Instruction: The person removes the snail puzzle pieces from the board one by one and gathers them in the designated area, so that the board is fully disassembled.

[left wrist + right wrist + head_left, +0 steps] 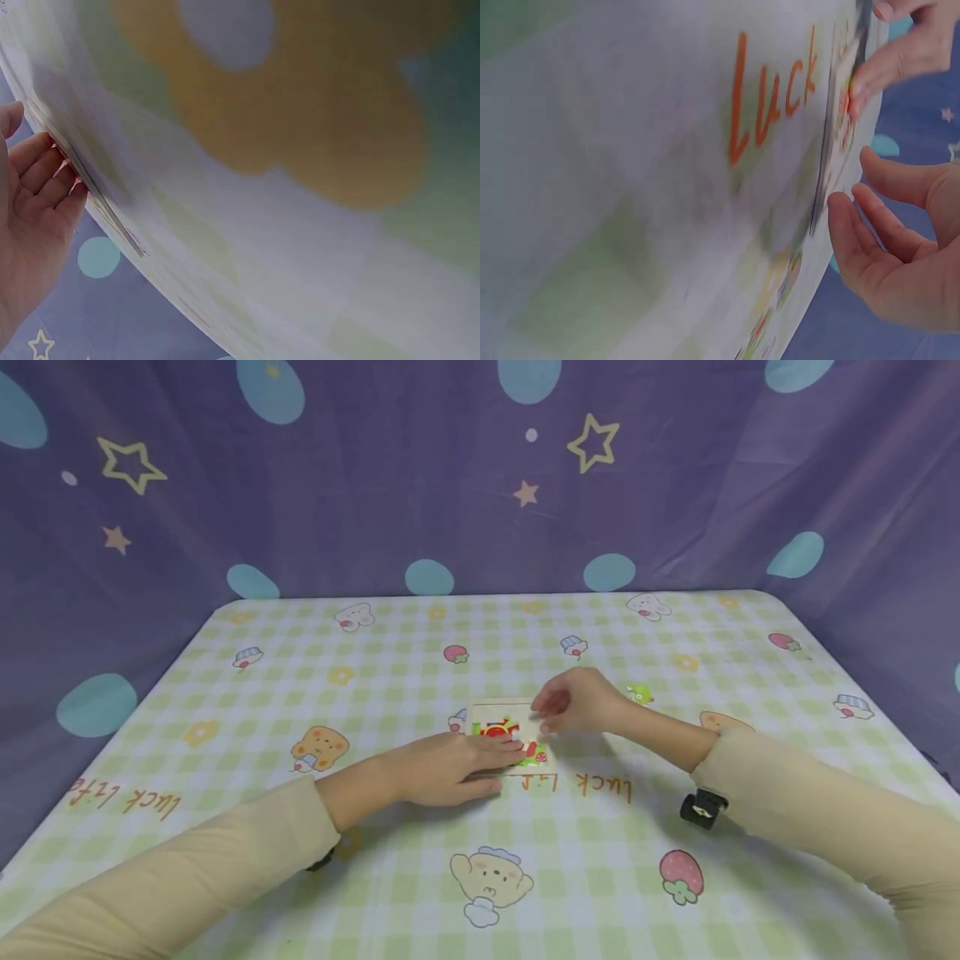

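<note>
A small, pale wooden puzzle board (pixel 510 703) lies flat near the middle of the table, with red, yellow and green picture pieces (pixel 498 728) in it. My left hand (pixel 442 767) rests on its near left part, fingers stretched across the picture and covering some of it. At the board's right side is my right hand (pixel 581 702), its fingers bent and the thumb apart from them. In the right wrist view, nothing shows between the thumb and fingers of that right hand (pixel 900 236). The left wrist view catches the left fingers (pixel 49 169) along the board's edge.
A bright green piece (pixel 640 694) lies on the table just beyond the right wrist. Colourful pieces (pixel 789 279) also show on the tabletop in the right wrist view. The checked tablecloth (pixel 375 877) carries printed pictures, and a purple curtain (pixel 420 485) hangs behind the table.
</note>
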`<state>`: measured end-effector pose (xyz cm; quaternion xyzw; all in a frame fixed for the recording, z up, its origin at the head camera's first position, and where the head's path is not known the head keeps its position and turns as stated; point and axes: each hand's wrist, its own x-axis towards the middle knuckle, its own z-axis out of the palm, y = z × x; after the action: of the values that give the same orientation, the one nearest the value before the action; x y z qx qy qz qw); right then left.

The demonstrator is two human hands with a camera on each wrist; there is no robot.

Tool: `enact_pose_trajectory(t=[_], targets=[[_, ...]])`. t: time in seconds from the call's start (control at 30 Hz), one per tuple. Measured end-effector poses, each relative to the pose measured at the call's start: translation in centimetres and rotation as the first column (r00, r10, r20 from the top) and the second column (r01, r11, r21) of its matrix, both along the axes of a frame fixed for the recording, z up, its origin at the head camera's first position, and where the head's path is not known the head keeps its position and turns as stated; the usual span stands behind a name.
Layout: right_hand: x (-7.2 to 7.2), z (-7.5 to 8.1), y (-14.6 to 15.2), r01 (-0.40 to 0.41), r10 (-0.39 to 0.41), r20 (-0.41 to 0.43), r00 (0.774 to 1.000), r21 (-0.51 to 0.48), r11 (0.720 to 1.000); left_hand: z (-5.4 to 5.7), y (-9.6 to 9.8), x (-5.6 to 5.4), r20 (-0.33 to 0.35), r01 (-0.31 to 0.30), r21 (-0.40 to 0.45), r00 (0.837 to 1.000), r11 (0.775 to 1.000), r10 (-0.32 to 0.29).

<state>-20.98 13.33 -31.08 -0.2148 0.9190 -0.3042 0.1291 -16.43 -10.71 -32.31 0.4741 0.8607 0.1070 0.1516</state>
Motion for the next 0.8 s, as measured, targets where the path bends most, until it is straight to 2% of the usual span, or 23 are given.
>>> enact_pose_trajectory(t=[0.17, 0.37, 0.6, 0.8], targets=[[0.3, -0.3, -1.9, -0.102, 0.102, -0.044, 0.994, 0.001, 0.995, 0.1, 0.0, 0.0, 0.002, -0.001, -0.006, 1.000, 1.000, 0.002], [0.3, -0.5, -3.0, -0.167, 0.170, -0.080, 0.982, 0.040, 0.985, 0.2, 0.1, 0.1, 0.007, -0.005, 0.000, 1.000, 1.000, 0.005], [0.3, -0.4, -3.3, -0.194, 0.205, -0.121, 0.971, 0.093, 0.977, 0.4, 0.4, -0.1, 0.004, -0.005, -0.009, 1.000, 1.000, 0.005], [0.2, -0.2, -3.5, -0.192, 0.204, -0.096, 0.974, 0.122, 0.974, 0.8, 0.6, -0.1, -0.012, -0.009, -0.034, 1.000, 0.999, 0.009]])
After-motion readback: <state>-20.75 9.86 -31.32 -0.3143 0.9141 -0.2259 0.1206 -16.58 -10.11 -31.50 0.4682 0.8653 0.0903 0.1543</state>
